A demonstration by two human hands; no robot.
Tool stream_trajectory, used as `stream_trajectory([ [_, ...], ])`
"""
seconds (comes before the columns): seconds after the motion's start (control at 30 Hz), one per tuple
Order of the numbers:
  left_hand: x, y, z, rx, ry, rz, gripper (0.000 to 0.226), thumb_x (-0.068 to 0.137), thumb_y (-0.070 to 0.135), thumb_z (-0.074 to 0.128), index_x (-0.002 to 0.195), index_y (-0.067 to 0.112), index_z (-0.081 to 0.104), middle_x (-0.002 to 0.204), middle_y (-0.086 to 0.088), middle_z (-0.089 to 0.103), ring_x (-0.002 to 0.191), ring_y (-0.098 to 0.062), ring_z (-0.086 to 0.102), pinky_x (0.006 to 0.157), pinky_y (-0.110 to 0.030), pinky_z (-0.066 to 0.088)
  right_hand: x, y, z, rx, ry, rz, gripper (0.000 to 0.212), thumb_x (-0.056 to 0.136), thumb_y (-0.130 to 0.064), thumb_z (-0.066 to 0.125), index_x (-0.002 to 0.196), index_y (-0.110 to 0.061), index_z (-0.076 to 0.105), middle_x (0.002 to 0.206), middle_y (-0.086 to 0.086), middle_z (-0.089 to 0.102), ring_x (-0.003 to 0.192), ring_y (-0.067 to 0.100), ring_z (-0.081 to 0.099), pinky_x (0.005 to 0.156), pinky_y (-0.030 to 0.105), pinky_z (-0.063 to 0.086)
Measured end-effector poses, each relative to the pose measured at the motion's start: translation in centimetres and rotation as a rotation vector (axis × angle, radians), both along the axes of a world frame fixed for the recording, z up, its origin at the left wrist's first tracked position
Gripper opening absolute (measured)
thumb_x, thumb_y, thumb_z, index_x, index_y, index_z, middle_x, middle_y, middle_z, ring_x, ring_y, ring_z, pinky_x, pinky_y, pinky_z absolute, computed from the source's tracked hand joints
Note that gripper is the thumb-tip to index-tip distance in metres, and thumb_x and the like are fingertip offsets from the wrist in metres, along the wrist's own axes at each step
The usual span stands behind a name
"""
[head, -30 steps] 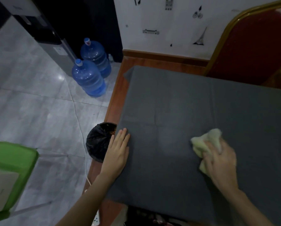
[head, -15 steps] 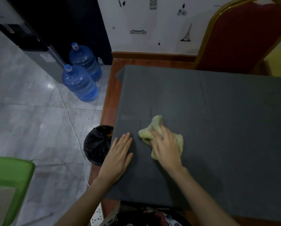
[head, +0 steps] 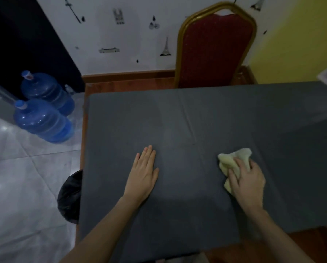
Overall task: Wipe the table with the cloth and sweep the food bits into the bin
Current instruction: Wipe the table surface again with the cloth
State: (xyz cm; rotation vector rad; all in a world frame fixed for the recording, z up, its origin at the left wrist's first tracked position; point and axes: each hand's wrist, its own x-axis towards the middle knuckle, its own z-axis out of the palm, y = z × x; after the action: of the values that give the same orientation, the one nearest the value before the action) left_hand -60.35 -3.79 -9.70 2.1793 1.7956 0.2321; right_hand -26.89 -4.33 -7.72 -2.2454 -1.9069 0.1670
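My right hand [head: 247, 182] gripped the bunched cloth [head: 232, 164] against the table [head: 177, 118]; soft and limp, it seemed best held by its middle; my left hand [head: 142, 174] lay flat.

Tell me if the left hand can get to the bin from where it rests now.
Probably yes. The left hand lies flat on the grey tablecloth, and the bin sits on the floor just past the table's left edge, partly hidden under it. Nothing stands between them.
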Motion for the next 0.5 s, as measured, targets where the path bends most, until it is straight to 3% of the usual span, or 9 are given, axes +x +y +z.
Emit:
stream_trajectory([
  [0.07, 2.1, 0.5, -0.5, -0.009, 0.054, 0.019, 0.056, 0.098, 0.031, 0.033, 0.147, 0.004, 0.033, 0.158, -0.012, 0.025, 0.147, -0.024, 0.021, 0.118, -0.043, 0.009, 1.3, 2.1, 0.1, 0.001, 0.023, -0.118, 0.048, 0.087, -0.042, 0.042, 0.127, -0.018, 0.054, 0.11, 0.021, 0.052, 0.097, 0.038, 0.051, 0.083, 0.049, 0.046],
  [0.13, 3.9, 0.8, -0.7, -0.004, 0.09, 0.071, 0.055, 0.097, 0.03, 0.033, 0.146, 0.004, 0.035, 0.158, -0.012, 0.026, 0.147, -0.025, 0.021, 0.117, -0.049, 0.014, 1.3, 4.7, 0.0, -0.024, -0.001, -0.096, 0.05, 0.085, -0.043, 0.038, 0.128, -0.023, 0.053, 0.112, 0.019, 0.05, 0.098, 0.038, 0.05, 0.081, 0.049, 0.047],
  [0.3, 5.2, 0.7, -1.3, 0.026, 0.12, 0.161, 0.059, 0.095, 0.031, 0.036, 0.148, 0.006, 0.033, 0.159, -0.009, 0.024, 0.148, -0.022, 0.017, 0.118, -0.052, 0.017, -3.3, 9.9, -0.3, -0.04, 0.123, 0.18, 0.051, 0.079, -0.03, 0.053, 0.128, -0.018, 0.059, 0.12, 0.018, 0.055, 0.102, 0.038, 0.055, 0.086, 0.045, 0.046],
  [0.43, 5.5, 1.0, -1.0, 0.03, 0.088, 0.185, 0.058, 0.093, 0.033, 0.034, 0.145, 0.008, 0.038, 0.157, -0.008, 0.028, 0.147, -0.021, 0.022, 0.119, -0.05, 0.017, -7.4, 10.4, -0.2, -0.04, 0.181, 0.521, 0.054, 0.074, -0.024, 0.064, 0.128, -0.023, 0.058, 0.12, 0.013, 0.055, 0.101, 0.03, 0.054, 0.083, 0.041, 0.047],
  [0.5, 5.7, 1.0, -0.9, 0.056, 0.032, 0.222, 0.056, 0.091, 0.031, 0.036, 0.141, 0.006, 0.044, 0.154, -0.009, 0.034, 0.144, -0.022, 0.028, 0.12, -0.047, 0.015, -7.1, 9.6, -0.3, -0.079, 0.252, 0.676, 0.058, 0.073, -0.019, 0.065, 0.129, -0.025, 0.056, 0.126, 0.011, 0.052, 0.108, 0.027, 0.051, 0.092, 0.039, 0.044],
])
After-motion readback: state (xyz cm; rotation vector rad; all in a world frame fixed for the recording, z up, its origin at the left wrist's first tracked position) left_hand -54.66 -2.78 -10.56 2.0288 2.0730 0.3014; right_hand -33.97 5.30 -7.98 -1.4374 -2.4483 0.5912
